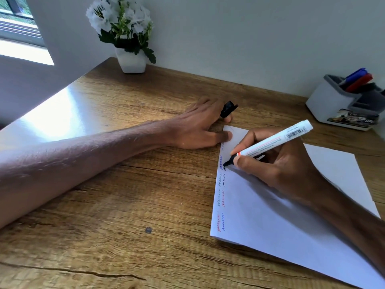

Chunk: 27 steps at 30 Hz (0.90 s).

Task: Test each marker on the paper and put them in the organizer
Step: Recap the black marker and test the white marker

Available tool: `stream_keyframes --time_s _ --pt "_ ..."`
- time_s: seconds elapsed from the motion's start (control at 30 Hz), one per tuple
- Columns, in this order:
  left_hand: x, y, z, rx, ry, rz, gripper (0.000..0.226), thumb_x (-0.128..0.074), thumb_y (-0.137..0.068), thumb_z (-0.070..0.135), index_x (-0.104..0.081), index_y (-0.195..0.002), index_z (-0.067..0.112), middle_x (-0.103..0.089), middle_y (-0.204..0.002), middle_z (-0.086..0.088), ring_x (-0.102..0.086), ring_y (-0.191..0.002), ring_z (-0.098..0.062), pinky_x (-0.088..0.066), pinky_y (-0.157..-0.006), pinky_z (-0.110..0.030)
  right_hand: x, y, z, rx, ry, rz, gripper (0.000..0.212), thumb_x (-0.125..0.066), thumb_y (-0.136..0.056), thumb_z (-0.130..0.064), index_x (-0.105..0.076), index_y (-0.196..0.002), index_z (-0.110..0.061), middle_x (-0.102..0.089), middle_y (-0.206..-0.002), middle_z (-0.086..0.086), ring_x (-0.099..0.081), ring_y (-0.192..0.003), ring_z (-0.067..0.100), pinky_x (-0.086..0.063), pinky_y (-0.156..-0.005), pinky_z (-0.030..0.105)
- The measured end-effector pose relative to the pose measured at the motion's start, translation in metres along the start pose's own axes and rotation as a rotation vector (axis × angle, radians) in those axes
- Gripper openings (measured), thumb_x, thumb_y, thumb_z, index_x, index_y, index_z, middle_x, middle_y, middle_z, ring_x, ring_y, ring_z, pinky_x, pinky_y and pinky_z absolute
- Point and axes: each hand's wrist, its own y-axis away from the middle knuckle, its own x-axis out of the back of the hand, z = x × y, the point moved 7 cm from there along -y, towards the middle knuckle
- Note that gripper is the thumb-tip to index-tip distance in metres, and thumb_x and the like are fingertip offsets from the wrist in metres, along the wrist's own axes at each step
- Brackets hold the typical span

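Watching thru the head cam from my end: right hand grips the marker like a pen, thumb & fingers curled tight round the barrel low down, near the tip. Marker is uncapped: white barrel w/ an orange band, black tip. The tip touches the paper close to its left edge, right on a fresh black squiggle. The barrel tilts, back end pointing up & right.

Left hand lies on the desk just left of the sheet's far corner, forearm flat on the wood. Its thumb presses on that corner. Its fingers pinch a black cap, which sticks out past the knuckles; which fingers exactly, I can't tell.

A column of test squiggles runs along the left edge of the paper: red, blue, green & black marks.

Organizer sits at the far right of the desk by the wall, well apart from both hands. It's white w/ a grey insert & a label on the front. A blue marker & a red marker lean in its rear compartment, caps up; something dark beside them is too blurred to ID.

Flower pot, white w/ white blooms, stands at the back of the desk. Window at top left.
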Motion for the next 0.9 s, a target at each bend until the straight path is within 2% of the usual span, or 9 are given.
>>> stream_keyframes --time_s 0.03,0.1,0.2,0.67,0.9 --pt "0.0002 0.0000 0.0003 0.000 0.001 0.000 0.033 -0.050 -0.088 0.048 -0.046 -0.109 0.022 -0.056 -0.123 0.004 -0.043 -0.121 -0.018 -0.039 -0.105 -0.043 0.0003 -0.0003 -0.0001 0.003 0.003 0.002 0.005 -0.075 -0.074 -0.008 -0.075 -0.077 -0.004 -0.072 -0.070 0.007 -0.064 -0.062 0.023 -0.048 -0.052 0.019" --pt "0.0007 -0.0001 0.0004 0.000 -0.001 0.002 0.033 -0.050 -0.087 0.048 -0.046 -0.109 0.023 -0.056 -0.123 0.004 -0.044 -0.121 -0.018 -0.039 -0.105 -0.044 -0.0002 -0.0006 -0.0007 0.003 -0.004 -0.008 0.003 -0.076 -0.075 -0.004 -0.075 -0.077 -0.002 -0.072 -0.068 0.004 -0.062 -0.056 0.011 -0.045 -0.051 0.015" --pt "0.0010 -0.0003 0.0004 0.007 -0.006 -0.001 0.035 -0.049 -0.087 0.050 -0.046 -0.110 0.023 -0.056 -0.124 0.004 -0.043 -0.123 -0.018 -0.039 -0.106 -0.045 -0.0002 0.0003 0.0015 -0.024 -0.038 -0.021 0.009 -0.078 -0.080 0.010 -0.074 -0.078 0.001 -0.067 -0.061 -0.004 -0.058 -0.050 0.003 -0.039 -0.047 0.008" --pt "0.0011 -0.0001 0.0015 0.007 -0.016 -0.004 0.039 -0.049 -0.087 0.050 -0.047 -0.113 0.020 -0.057 -0.123 0.004 -0.045 -0.120 -0.018 -0.039 -0.106 -0.045 0.0019 -0.0017 0.0035 -0.076 -0.030 0.021 0.010 -0.073 -0.084 0.011 -0.073 -0.079 0.002 -0.063 -0.053 -0.013 -0.056 -0.042 0.003 -0.035 -0.042 0.005" --pt "0.0022 0.0007 0.0033 -0.006 -0.007 0.008 0.036 -0.051 -0.090 0.047 -0.048 -0.113 0.019 -0.057 -0.122 0.004 -0.044 -0.121 -0.018 -0.037 -0.104 -0.038 0.0034 -0.0018 0.0036 -0.101 -0.027 0.048 0.010 -0.074 -0.084 0.006 -0.074 -0.078 -0.002 -0.062 -0.055 -0.001 -0.050 -0.036 0.006 -0.035 -0.038 0.013"
